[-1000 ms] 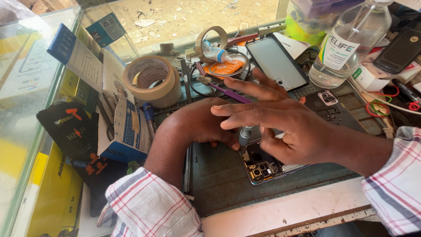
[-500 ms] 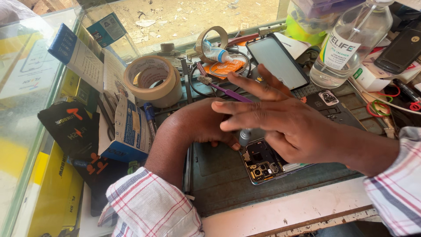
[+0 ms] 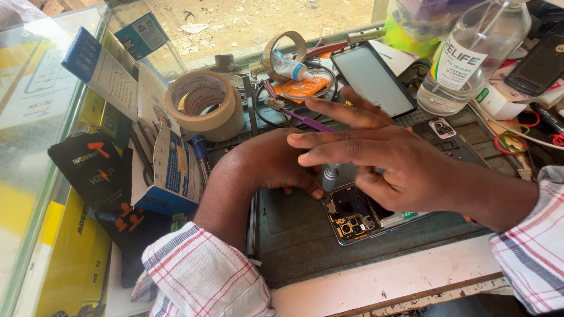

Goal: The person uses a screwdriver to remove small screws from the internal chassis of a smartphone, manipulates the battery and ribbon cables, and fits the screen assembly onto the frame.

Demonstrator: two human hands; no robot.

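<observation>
The right hand [image 3: 388,161] is gripping a grey screwdriver [image 3: 330,176] upright over the opened phone [image 3: 358,214], while the left hand [image 3: 270,161], at its nine o'clock, is pressing the phone's edge, fingers curled.

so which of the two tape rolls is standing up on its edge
The thinner roll at the back, standing on edge against a small tube. The wide beige roll lies flat, hole upward.
</observation>
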